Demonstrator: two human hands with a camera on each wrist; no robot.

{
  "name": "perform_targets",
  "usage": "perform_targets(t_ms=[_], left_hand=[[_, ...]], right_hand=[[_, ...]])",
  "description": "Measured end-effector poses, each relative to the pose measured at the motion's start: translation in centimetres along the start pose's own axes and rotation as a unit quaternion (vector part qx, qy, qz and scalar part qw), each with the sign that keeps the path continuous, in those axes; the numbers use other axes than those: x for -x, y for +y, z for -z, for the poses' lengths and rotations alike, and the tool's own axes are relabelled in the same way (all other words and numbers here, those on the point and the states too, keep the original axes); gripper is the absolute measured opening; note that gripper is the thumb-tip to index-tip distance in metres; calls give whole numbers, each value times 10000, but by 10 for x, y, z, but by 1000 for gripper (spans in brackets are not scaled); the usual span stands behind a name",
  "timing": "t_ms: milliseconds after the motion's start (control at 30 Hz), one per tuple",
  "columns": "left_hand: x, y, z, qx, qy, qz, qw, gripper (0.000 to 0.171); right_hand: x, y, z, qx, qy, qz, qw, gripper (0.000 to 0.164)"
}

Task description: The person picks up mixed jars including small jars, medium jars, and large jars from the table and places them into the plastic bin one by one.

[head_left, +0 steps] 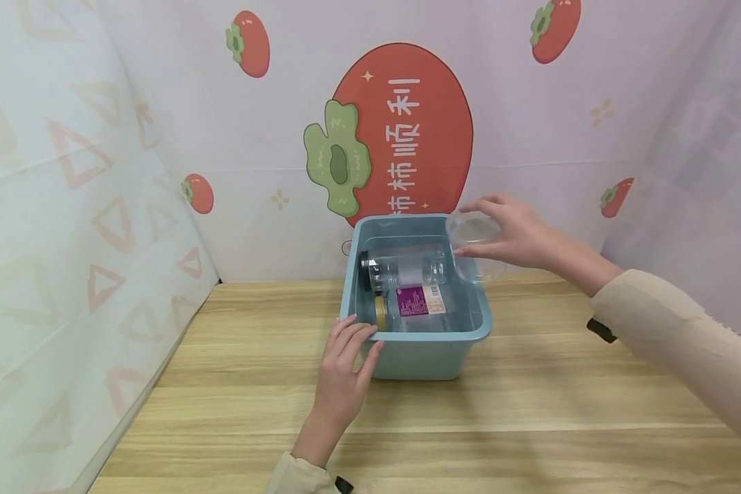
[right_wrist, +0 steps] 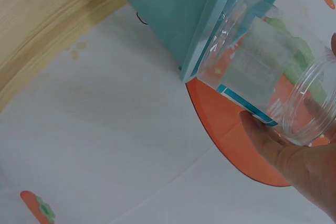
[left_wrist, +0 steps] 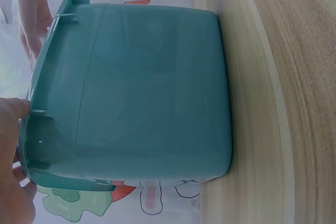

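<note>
My left hand [head_left: 341, 377] grips the near left corner of a blue plastic basin [head_left: 416, 360], fingers over the rim and thumb outside. Over the basin's right rim, my right hand [head_left: 515, 233] holds a clear plastic jar [right_wrist: 257, 61] near its open mouth. That jar has a pale label with a teal stripe and tilts in the right wrist view. Inside the basin lie a clear jar with a black lid [head_left: 364, 270] and, nearer me, another with a yellow lid [head_left: 380, 313] and a purple label [head_left: 412, 300].
The basin stands on a wood-grain table [head_left: 234, 412]. Behind it hangs a white cloth [head_left: 278, 137] printed with red persimmons, and more cloth hangs at the left and right sides.
</note>
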State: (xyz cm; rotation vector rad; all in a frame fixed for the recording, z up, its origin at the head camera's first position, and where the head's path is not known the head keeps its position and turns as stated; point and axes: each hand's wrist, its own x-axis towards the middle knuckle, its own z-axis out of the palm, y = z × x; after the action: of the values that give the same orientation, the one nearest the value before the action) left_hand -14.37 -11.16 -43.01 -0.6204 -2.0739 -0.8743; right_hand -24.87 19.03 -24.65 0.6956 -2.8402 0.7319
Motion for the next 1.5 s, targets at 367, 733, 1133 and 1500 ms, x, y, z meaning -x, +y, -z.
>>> perform_targets(t_ms=[367, 733, 1133, 1500], left_hand=[[0, 0, 1, -10, -7, 6, 10000, 27], [1, 1, 0, -47, -25, 65, 10000, 26], [1, 0, 0, -17, -5, 16, 10000, 27], [0, 0, 0, -30, 1, -35, 10000, 27]], right_hand=[[-1, -5, -3, -81, -63, 34, 9999, 75], [-2, -10, -7, -132, -123, 78, 9998, 73], [-3, -14, -11, -171, -125, 153, 9997, 71], [-3, -18, -16, -113, -105, 200, 9997, 69]])
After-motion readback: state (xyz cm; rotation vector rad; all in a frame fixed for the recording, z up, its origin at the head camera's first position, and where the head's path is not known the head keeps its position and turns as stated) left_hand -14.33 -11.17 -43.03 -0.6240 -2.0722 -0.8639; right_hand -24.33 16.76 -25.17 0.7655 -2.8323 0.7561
